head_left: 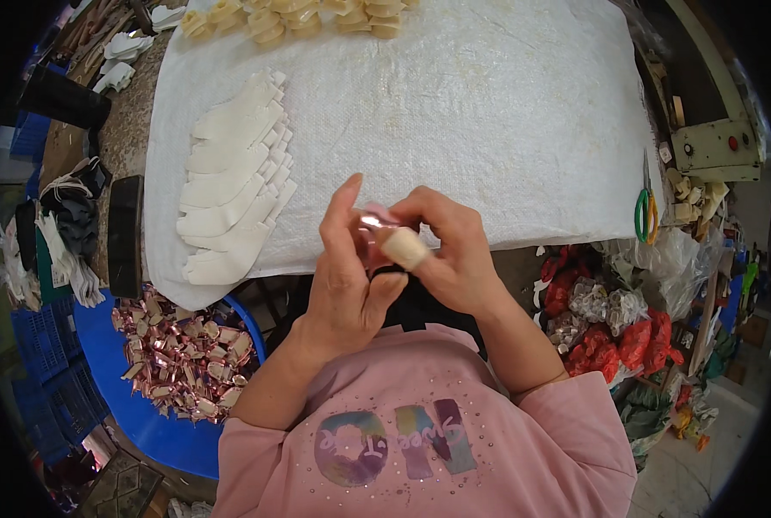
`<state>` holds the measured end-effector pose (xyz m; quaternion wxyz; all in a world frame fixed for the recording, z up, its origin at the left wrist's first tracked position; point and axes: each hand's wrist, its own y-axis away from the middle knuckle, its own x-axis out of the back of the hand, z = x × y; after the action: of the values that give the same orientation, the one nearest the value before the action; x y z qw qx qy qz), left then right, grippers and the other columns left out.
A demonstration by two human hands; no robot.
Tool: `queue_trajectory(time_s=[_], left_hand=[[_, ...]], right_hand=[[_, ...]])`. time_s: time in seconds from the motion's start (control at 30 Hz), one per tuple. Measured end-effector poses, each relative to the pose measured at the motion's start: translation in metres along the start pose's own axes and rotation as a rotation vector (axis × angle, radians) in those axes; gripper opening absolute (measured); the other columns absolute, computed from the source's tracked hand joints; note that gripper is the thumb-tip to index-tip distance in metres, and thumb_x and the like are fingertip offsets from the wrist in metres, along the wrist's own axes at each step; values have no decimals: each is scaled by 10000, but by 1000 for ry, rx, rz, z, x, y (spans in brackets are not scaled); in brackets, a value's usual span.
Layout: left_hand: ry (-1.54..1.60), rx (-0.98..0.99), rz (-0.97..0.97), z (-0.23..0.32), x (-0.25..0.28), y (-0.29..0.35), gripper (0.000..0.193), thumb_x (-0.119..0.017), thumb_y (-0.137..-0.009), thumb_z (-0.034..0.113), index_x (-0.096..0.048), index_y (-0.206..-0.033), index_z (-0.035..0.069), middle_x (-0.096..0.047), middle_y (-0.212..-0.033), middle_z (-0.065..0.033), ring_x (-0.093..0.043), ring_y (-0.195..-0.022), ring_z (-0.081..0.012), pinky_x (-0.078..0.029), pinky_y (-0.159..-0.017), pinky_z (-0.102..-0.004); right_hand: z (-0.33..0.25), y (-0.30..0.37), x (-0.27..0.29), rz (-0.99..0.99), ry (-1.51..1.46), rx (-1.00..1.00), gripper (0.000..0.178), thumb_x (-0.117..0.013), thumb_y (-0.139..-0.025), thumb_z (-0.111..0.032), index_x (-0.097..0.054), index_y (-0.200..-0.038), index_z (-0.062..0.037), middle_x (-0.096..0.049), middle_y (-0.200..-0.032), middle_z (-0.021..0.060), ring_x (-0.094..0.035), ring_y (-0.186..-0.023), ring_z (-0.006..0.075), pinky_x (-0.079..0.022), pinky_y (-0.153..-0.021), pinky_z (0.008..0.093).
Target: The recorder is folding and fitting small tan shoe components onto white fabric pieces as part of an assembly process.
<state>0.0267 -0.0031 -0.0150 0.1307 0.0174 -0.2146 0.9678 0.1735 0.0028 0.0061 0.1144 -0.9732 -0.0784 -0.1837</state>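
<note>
A pink sweatshirt with a pastel printed front fills the foreground as a seated person works at the near edge of a table draped in white woven cloth. Both hands meet just above that edge around a small shiny rose-gold piece. The left hand cradles it from below, index finger raised alongside, while the right hand, one fingertip wrapped in a tan finger guard, pinches it from the other side. Both sets of fingers are closed on the piece, though its exact shape is hard to make out behind them.

It looks light, thin and slick, probably flexible rather than brittle, best held by its edges between fingertips.

On the cloth to the left lies a fanned stack of white cut shapes; cream-coloured pieces line the far edge. Green-handled scissors rest at the right edge. Below the table on the left, a blue tub holds a heap of similar rose-gold pieces. Red and clear bags crowd the floor on the right.
</note>
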Motion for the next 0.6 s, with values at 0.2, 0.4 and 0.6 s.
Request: queue_trajectory(time_s=[0.2, 0.4, 0.6], left_hand=[[59, 350, 57, 5, 10, 3, 449, -737, -757, 103, -508, -1131, 8, -588, -966, -126, -617, -891, -167, -503, -675, -255], [-304, 83, -76, 19, 18, -8, 487, -741, -644, -48, -532, -1079, 13, -554, -893, -107, -571, -695, -181, -483, -575, -279], [-345, 95, -39, 19, 10, -6, 483, -731, -604, -54, -546, -1041, 32, -543, -833, -61, -531, -647, -121, -419, -527, -213]], right_hand=[[12, 3, -3, 32, -419, -83, 198, -569, -876, -190, -570, -922, 3, -583, -791, 71, -577, -726, 163, -460, -638, 271], [27, -9, 8, -204, -860, -366, 173, -559, -892, -184, -549, -846, -18, -564, -802, 0, -512, -714, 50, -424, -606, 218], [15, -4, 3, -142, -49, 56, 187, -571, -874, -168, -542, -771, -15, -567, -640, 69, -547, -583, 133, -429, -533, 274]])
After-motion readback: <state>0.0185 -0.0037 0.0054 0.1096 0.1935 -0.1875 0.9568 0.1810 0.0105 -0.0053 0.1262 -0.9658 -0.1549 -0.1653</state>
